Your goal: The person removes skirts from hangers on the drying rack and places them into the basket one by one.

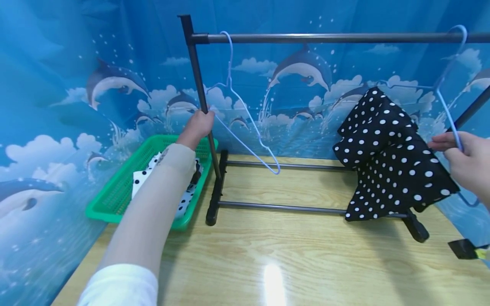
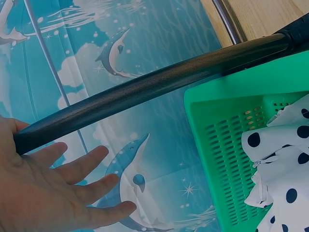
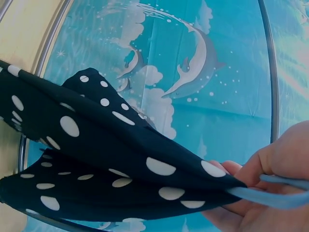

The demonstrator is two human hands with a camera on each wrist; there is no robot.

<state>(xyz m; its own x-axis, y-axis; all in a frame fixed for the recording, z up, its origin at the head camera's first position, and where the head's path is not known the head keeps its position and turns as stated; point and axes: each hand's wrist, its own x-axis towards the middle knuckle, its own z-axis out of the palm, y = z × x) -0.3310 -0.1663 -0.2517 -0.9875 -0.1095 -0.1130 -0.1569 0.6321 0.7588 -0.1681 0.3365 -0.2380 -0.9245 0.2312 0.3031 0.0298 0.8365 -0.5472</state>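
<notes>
My left hand (image 1: 200, 124) is at the left upright post (image 1: 197, 74) of a black clothes rack. In the left wrist view its fingers are spread and straight, with the post resting in the crook by the thumb. Close by, an empty blue hanger (image 1: 255, 126) hangs tilted from the top rail. At the right, my right hand (image 1: 472, 159) holds the side of another blue hanger (image 1: 445, 100) hooked on the rail. A black cloth garment with white dots (image 1: 398, 163) hangs bunched from that hanger, its edge right at my fingers; some fingertips are hidden behind the cloth.
A green basket (image 1: 109, 202) with white, black-dotted cloth (image 1: 139, 180) stands left of the rack. Two lower bars (image 1: 283, 207) join the rack's feet over the wooden table (image 1: 306, 263). Behind hangs a blue dolphin-print curtain (image 1: 153, 51). A small black object (image 1: 462, 248) lies at the right.
</notes>
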